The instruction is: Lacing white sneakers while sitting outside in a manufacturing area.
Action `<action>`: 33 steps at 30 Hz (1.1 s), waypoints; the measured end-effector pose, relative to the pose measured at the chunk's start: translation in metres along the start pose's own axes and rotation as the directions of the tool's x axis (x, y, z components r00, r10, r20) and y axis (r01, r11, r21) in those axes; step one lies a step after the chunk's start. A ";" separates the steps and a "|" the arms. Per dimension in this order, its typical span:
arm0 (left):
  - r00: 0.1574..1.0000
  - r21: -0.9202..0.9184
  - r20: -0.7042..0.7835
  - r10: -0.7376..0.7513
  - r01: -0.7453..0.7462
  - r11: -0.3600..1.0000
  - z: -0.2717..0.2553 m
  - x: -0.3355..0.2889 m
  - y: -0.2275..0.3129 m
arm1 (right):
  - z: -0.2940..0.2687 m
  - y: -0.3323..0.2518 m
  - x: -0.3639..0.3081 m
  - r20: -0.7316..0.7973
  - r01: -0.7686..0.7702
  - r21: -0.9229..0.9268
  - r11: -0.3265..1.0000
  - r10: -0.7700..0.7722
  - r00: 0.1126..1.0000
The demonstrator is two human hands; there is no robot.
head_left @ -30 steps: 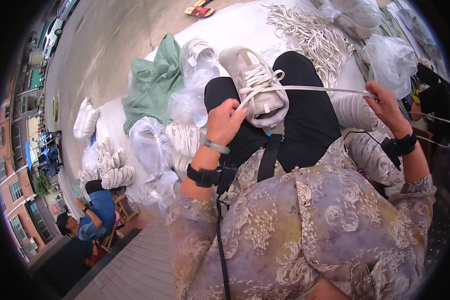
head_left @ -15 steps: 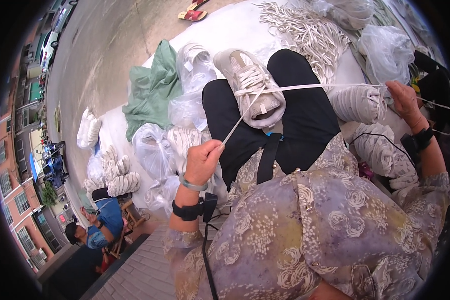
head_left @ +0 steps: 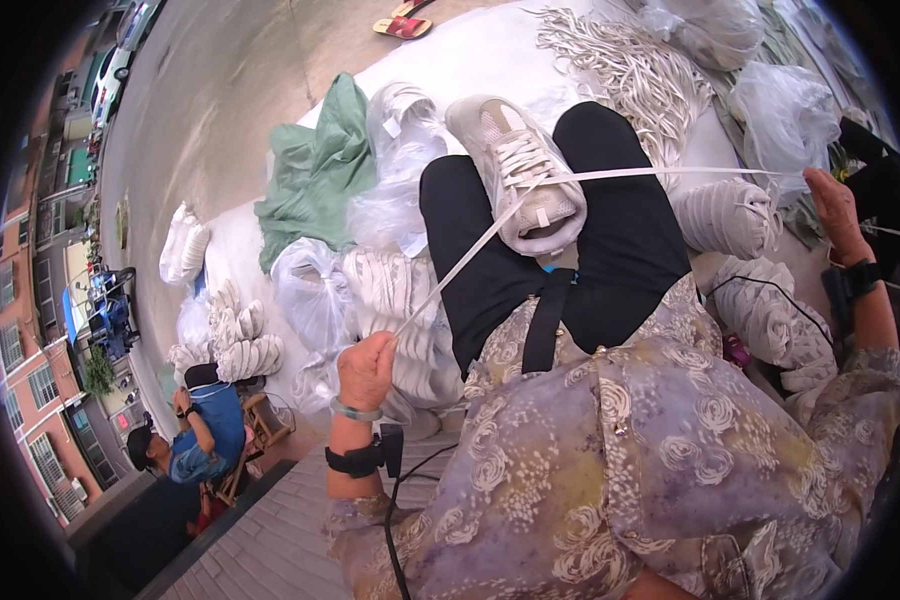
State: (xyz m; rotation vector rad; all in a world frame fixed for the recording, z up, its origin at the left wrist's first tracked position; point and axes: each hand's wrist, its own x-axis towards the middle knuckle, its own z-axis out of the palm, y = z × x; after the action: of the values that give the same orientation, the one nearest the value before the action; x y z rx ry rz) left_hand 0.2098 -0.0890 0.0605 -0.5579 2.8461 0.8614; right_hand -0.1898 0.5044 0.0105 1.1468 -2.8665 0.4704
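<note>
A beige sneaker (head_left: 515,170) rests between my black-trousered thighs, toe pointing away from me, its upper part laced. From its top eyelets a pale shoelace (head_left: 460,262) runs out to both sides, drawn straight. My left hand (head_left: 366,370) is closed on one end, low and to the left. Out at the right, my right hand (head_left: 834,205) pinches the other end, beyond a stack of shoe uppers (head_left: 732,216). The lace crosses over my right knee.
A heap of loose laces (head_left: 640,75) lies on the white sheet ahead. Around it are clear plastic bags (head_left: 785,112), a green cloth (head_left: 320,165) and more shoe stacks (head_left: 395,290). A person in blue (head_left: 210,425) sits at the left. Red sandals (head_left: 403,27) lie beyond the sheet.
My hands have moved farther apart: the left one down and to the left, the right one outward to the right. Longer stretches of lace now show on both sides.
</note>
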 end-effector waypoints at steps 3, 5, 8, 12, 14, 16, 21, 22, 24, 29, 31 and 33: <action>0.998 0.269 -0.055 -0.004 0.018 0.963 -0.026 -0.003 -0.032 | 0.007 0.023 0.014 0.113 0.192 -0.118 0.974 -0.179 0.977; 0.990 0.414 -0.136 -0.031 0.085 0.906 -0.046 0.000 -0.053 | 0.016 0.042 0.034 0.051 0.107 0.041 0.993 -0.109 0.993; 0.946 0.446 -0.320 -0.046 0.193 0.874 -0.076 0.013 -0.077 | 0.021 0.053 0.072 -0.122 -0.132 0.261 0.956 0.168 0.978; 0.773 -0.237 -0.351 -0.528 0.472 0.849 -0.053 0.046 -0.062 | 0.031 -0.016 0.108 0.172 -0.568 0.482 0.667 0.564 0.807; 0.876 -0.432 0.015 -0.482 0.441 0.787 -0.012 0.064 -0.032 | 0.059 -0.099 0.094 0.390 -0.545 0.719 0.431 0.398 0.830; 0.855 -0.617 0.323 -0.407 0.516 0.594 0.030 0.077 0.007 | 0.076 -0.172 0.096 0.602 -0.661 0.687 0.301 0.273 0.750; 0.871 -0.686 0.487 -0.071 0.432 0.586 0.078 0.123 0.077 | 0.099 -0.273 0.120 0.552 -0.538 0.819 0.198 -0.020 0.833; 0.875 -0.701 0.484 -0.022 0.402 0.589 0.081 0.132 0.085 | 0.106 -0.283 0.127 0.494 -0.487 0.847 0.213 0.022 0.869; 0.869 -0.693 0.490 0.064 0.344 0.633 0.083 0.147 0.098 | 0.116 -0.292 0.143 0.383 -0.378 0.887 0.266 0.035 0.923; 0.888 -0.542 0.451 0.087 0.195 0.818 0.094 0.170 0.120 | 0.129 -0.288 0.164 0.314 -0.309 0.884 0.351 0.045 0.948; 0.918 -0.565 0.384 0.094 0.154 0.811 0.096 0.174 0.124 | 0.130 -0.287 0.164 0.419 -0.437 0.889 0.137 0.140 0.897; 0.916 -0.590 0.393 0.083 0.182 0.786 0.098 0.173 0.126 | 0.132 -0.288 0.161 0.435 -0.453 0.888 0.077 0.177 0.883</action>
State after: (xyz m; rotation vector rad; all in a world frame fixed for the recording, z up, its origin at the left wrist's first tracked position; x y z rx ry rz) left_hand 0.0023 0.0080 0.0067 -0.4386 2.1260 1.6959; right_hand -0.1002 0.1619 -0.0171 0.3730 -2.7038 2.7569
